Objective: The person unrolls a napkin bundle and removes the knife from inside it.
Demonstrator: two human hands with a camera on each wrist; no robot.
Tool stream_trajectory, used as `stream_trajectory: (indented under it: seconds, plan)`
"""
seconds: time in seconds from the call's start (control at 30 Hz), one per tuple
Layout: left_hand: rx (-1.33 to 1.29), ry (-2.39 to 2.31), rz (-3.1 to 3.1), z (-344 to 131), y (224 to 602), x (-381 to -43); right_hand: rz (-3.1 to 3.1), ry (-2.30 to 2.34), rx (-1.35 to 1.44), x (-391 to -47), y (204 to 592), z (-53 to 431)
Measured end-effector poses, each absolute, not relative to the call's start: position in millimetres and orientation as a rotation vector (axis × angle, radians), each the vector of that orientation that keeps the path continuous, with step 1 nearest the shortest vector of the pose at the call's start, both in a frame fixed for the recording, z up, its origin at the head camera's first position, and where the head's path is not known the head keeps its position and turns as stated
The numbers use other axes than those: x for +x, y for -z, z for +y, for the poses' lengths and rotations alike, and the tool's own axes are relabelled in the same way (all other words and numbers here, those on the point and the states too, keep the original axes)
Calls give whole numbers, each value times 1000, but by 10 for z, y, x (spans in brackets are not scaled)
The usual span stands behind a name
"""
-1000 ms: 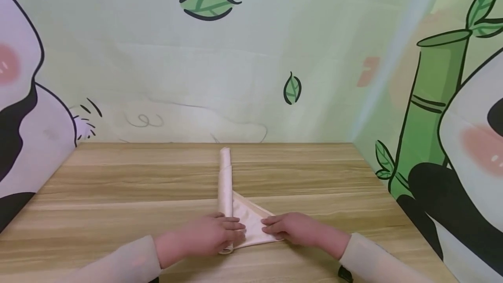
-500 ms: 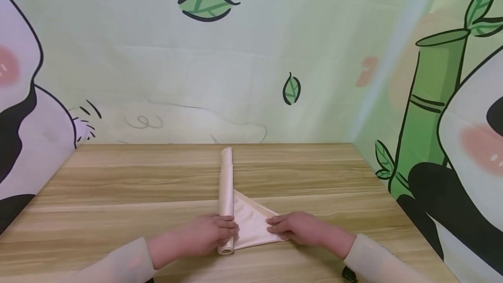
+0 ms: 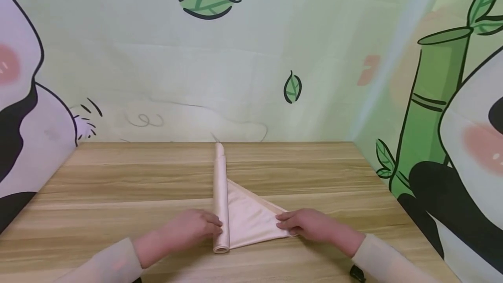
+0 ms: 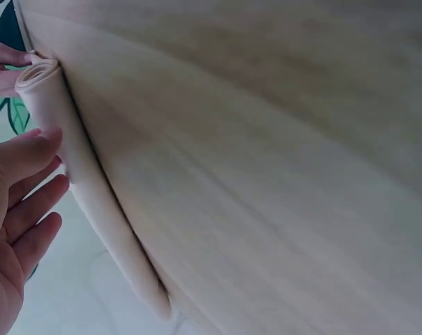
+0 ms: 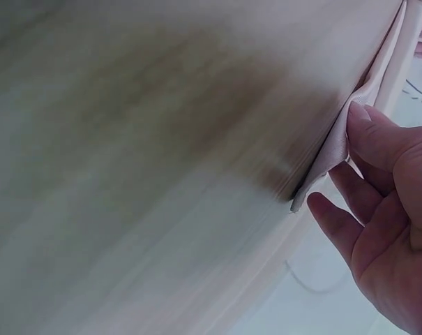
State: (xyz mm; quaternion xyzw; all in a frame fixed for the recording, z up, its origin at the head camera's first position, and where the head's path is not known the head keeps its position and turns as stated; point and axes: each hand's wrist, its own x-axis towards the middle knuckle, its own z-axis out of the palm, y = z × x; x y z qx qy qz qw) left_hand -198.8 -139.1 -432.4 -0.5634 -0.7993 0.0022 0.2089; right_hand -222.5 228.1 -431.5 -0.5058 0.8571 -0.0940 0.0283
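A pale pink cloth (image 3: 251, 222) lies on the wooden table, partly rolled into a long tube (image 3: 221, 195) that points away from me. From the tube's right side a flat triangular flap spreads out. My left hand (image 3: 188, 229) is at the tube's left side near its front end. In the left wrist view the thumb touches the roll and the fingers (image 4: 36, 209) are loosely extended, not wrapped round it. My right hand (image 3: 314, 226) pinches the flap's pointed corner, with the thumb on the cloth edge in the right wrist view; some fingertips are hidden by cloth.
The wooden table (image 3: 118, 174) reaches back to a printed fabric backdrop (image 3: 235, 56) with leaves, bamboo and pandas. A small black object (image 3: 357, 273) shows beneath my right sleeve at the front.
The right hand has moved right with the cloth corner, and the flap shows wider. The tube has shifted slightly left. The left hand has drawn back from over the tube to its left side.
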Motion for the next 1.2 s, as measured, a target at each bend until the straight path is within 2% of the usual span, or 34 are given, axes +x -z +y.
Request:
stream_trajectory:
  seconds: [0.33, 0.67, 0.93, 1.2]
  plan:
    - [-1500, 76, -2379, -1378, 4289, -1965, 2650, 215, -1533, -2246, 4211, 2302]
    - [-1539, -282, -2493, -1088, 4097, -2023, 2677, 43, -1498, -2295, 4074, 1810]
    - [-1591, -308, -2460, -1052, 4162, -2075, 2573, 74, -1527, -2376, 4164, 1527]
    - [-1576, -314, -2381, -1056, 4177, -2096, 2509, 91, -1501, -2426, 4239, 1447]
